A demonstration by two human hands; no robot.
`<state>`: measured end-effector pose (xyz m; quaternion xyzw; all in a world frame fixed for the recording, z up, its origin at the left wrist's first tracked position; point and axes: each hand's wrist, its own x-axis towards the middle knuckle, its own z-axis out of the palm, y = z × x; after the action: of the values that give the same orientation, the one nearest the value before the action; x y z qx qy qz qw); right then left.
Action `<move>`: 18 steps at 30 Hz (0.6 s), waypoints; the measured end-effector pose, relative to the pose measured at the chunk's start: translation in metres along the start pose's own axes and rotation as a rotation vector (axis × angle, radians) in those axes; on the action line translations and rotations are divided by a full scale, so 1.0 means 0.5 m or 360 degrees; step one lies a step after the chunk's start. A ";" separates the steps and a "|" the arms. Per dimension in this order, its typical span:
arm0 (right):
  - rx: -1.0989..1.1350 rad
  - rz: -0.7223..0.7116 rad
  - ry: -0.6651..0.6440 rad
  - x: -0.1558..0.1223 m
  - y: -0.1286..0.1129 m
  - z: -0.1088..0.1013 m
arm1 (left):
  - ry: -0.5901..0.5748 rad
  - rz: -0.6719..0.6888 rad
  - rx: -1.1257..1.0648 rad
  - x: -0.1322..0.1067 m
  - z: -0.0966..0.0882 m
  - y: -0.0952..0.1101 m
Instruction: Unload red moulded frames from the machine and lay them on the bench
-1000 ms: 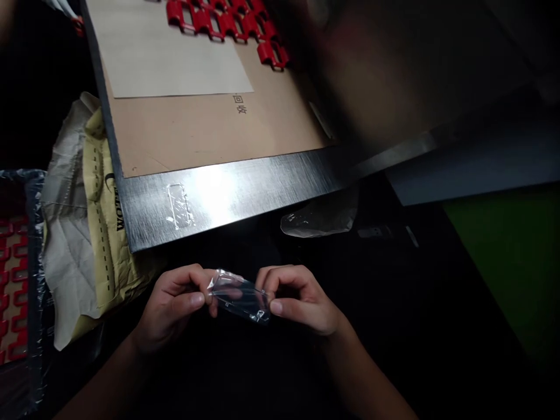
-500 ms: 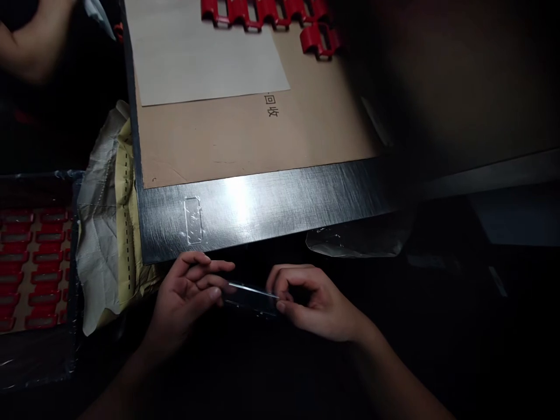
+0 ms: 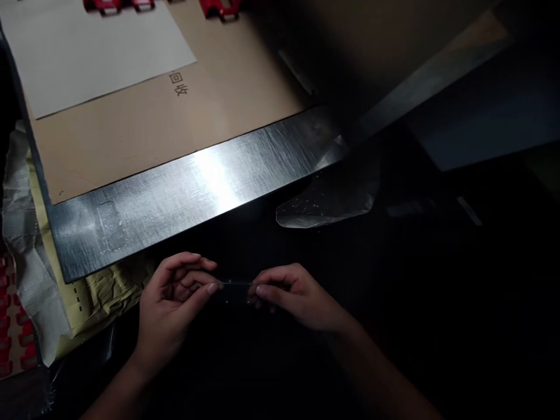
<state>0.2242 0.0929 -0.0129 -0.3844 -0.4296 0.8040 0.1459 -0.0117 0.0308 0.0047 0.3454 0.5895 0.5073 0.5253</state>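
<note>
The picture is taken up mostly by a metal counter (image 3: 166,201), set at a slant, its bright front edge left bare. Most of its top is covered by a brown cardboard sheet (image 3: 227,87), printed with two dark characters. The counter's right part is hidden behind a dark, blurred shape (image 3: 385,41) that cannot be identified. On the cardboard, toward the counter's left edge, a white sheet (image 3: 105,52) is laid flat. Beside that edge and around the near left corner, a crumpled grey and yellow paper sack (image 3: 20,233) is seen.

Two hands are held in front of the counter's front edge, well apart from each other. The left hand (image 3: 168,297) is closed at thumb and finger on one end of a small clear piece, its upper fingers loosely lifted; the right hand (image 3: 300,297) is pinched on the other end. Just beyond the front edge, right of its middle, a clear plastic bag (image 3: 330,198) is faintly lit. Red pieces (image 3: 221,8) are cut off by the top of the view. Near the counter's near left corner, a thin clear rectangle (image 3: 111,224) is laid on the metal. The clear piece (image 3: 236,293) itself is suspended between both hands, seen nearly edge-on.
</note>
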 end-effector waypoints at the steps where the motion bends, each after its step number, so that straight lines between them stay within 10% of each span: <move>1: -0.0003 0.0007 0.0036 -0.006 0.004 -0.004 | 0.0007 0.0054 0.0045 -0.001 0.007 -0.001; 11: -0.0224 -0.0079 0.0348 -0.036 0.041 -0.023 | 0.0071 0.0148 0.0175 -0.008 0.059 -0.011; 18: -0.0433 -0.0377 0.0375 -0.036 0.029 -0.014 | -0.0302 -0.0444 -0.0168 0.001 0.052 -0.023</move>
<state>0.2428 0.0784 -0.0179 -0.4388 -0.5564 0.6652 0.2353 0.0150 0.0346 -0.0045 0.2785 0.5519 0.4249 0.6613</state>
